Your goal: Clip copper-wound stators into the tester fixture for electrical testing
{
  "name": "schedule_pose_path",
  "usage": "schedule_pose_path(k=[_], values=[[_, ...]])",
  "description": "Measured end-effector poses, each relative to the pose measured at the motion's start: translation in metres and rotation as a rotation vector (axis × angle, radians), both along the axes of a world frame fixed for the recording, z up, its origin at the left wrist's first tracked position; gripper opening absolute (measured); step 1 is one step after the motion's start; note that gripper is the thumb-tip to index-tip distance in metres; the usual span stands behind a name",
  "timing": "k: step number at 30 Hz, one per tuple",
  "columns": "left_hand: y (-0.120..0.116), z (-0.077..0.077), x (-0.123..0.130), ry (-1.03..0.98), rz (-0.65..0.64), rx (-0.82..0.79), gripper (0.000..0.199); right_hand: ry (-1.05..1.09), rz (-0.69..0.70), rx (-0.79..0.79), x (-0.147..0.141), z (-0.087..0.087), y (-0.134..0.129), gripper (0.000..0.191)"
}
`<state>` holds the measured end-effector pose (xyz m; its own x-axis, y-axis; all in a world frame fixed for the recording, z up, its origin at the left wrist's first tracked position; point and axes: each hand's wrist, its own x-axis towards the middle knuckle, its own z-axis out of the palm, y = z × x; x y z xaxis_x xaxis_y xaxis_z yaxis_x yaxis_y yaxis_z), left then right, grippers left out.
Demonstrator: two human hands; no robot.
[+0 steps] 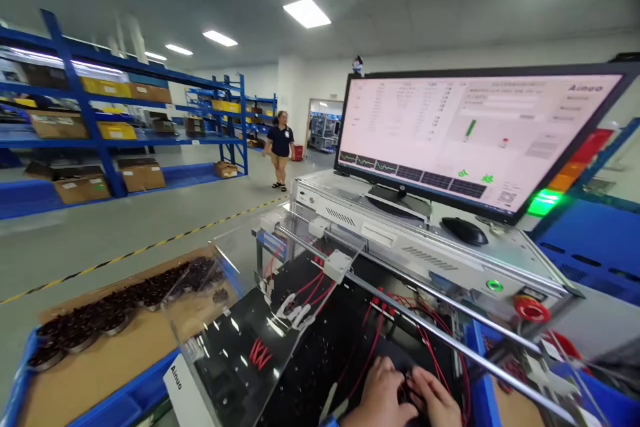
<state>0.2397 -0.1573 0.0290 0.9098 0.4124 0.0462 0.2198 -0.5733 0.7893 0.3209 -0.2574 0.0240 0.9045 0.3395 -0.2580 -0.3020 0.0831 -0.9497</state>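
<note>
Low in the head view, my left hand [381,392] and my right hand [434,397] are close together over the black work surface [315,363] of a test machine. The fingers of my left hand are curled inward. My right hand has its thumb and fingertips pressed together beside them. A small dark thing shows between the hands, mostly hidden, and its kind cannot be told. Red wires [376,337] run across the surface just beyond my hands. Further left, white clamps [294,312] stand behind a tilted clear cover [240,353].
A monitor [480,140] and a mouse [464,231] sit on the machine's top. Metal rails [425,320] cross above my hands. An emergency stop button [532,308] is at right. A blue tray [125,403] of dark round parts [113,317] stands left. A person [281,147] is on the aisle.
</note>
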Motion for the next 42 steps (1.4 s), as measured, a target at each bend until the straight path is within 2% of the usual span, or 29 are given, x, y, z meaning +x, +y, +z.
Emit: schedule_pose_path(k=[4,8,17,23,30,32,38,42], values=[[-0.005,0.008,-0.014,-0.052,-0.027,0.029,0.033,0.004,-0.021,0.043,-0.005,0.003,0.003,0.044],[-0.005,0.014,-0.014,-0.055,-0.067,0.071,0.031,-0.005,-0.034,0.041,-0.006,0.008,0.003,0.046],[-0.005,0.013,-0.013,-0.082,-0.097,0.121,0.03,-0.069,-0.028,0.032,-0.007,0.015,0.001,0.042],[-0.004,0.012,-0.014,-0.082,-0.094,0.113,0.033,-0.228,-0.011,-0.089,-0.003,0.012,0.001,0.04],[-0.003,0.011,-0.012,-0.076,-0.101,0.105,0.039,-0.484,0.028,-0.299,0.0,0.006,-0.001,0.032],[-0.003,0.013,-0.013,-0.076,-0.107,0.099,0.039,-0.469,0.055,-0.295,0.001,0.008,-0.001,0.031],[-0.003,0.012,-0.012,-0.086,-0.109,0.112,0.031,-0.219,0.173,-0.226,0.004,0.017,0.003,0.038],[-0.002,0.009,-0.011,-0.086,-0.104,0.123,0.035,-0.225,0.186,-0.239,0.005,0.013,0.006,0.04]])
